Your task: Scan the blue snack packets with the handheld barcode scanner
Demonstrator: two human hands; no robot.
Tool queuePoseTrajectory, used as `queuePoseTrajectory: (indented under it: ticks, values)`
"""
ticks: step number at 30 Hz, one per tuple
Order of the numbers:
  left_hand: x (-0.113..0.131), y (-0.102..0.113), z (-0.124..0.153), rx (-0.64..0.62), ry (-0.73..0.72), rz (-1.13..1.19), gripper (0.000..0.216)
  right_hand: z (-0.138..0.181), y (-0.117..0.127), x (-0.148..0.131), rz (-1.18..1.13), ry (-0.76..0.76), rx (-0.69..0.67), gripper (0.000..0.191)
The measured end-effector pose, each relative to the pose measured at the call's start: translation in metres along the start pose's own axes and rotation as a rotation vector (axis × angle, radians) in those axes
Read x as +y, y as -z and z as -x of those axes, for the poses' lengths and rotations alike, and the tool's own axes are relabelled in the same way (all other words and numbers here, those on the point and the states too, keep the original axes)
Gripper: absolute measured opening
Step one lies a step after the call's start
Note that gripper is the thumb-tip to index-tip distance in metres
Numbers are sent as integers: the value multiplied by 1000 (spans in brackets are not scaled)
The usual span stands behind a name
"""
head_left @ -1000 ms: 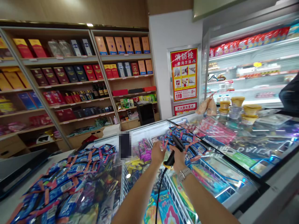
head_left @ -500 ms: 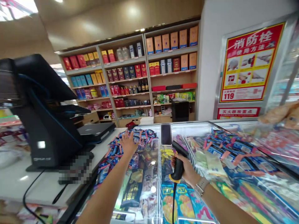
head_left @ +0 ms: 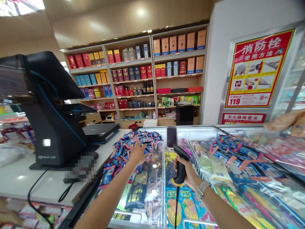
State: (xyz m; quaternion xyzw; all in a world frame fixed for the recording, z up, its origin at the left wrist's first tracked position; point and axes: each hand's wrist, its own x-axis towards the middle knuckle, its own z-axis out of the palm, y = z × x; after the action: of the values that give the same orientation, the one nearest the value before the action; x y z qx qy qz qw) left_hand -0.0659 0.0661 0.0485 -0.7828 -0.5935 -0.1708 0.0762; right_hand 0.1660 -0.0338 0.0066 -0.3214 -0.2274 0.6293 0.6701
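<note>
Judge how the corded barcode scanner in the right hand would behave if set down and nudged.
Its pistol shape suggests the corded barcode scanner would likely tip over rather than stand upright. It looks like hard plastic, so it should stay stiff. The black cord running from its lower end might tug or swivel it.

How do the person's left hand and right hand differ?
The left hand spreads open over blue plastic packets, while the right hand curls around a black, yellow-trimmed handheld scanner. The right hand wears a pale-banded watch; the left hand wears none. Both reach over the glass-topped case.
</note>
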Motion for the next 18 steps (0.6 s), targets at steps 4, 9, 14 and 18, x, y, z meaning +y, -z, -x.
queuePoseTrajectory:
  ticks: [4,9,14,18]
  values:
    - [15,7,-12,-24,98,-18,24,3,1,-3,-91,-78,-2,24]
    - [42,-4,-18,34,140,527,21,-1,4,0,-60,-5,51,29]
    - [107,-43,-1,56,325,1421,40,-7,5,-1,-33,107,214,30]
    - [144,-59,17,-108,343,1815,51,-10,15,-10,-17,163,360,26]
